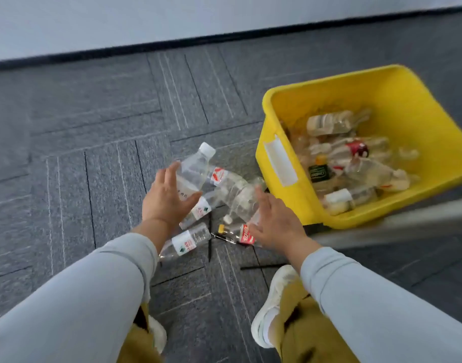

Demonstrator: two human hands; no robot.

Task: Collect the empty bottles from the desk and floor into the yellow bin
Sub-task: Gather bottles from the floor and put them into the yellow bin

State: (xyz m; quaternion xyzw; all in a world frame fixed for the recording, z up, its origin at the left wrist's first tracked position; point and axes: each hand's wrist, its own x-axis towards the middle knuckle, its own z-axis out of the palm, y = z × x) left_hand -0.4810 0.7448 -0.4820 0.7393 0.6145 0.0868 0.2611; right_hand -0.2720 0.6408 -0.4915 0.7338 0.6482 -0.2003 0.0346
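Left grip [169, 197] is curled round a white-capped bottle [196, 169]; right grip [274, 221] is laid over a clear bottle [237, 195], closure unclear. The yellow bin [408, 100] is kept just beside, likely for short drops.

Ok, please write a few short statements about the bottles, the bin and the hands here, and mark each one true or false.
1. The yellow bin already has bottles inside. True.
2. The left hand holds a bottle with a white cap. True.
3. No bottles are left on the floor. False: several loose bottles lie on the carpet by the hands.
4. The bin stands on the person's left. False: it is on the right, beyond the right hand.
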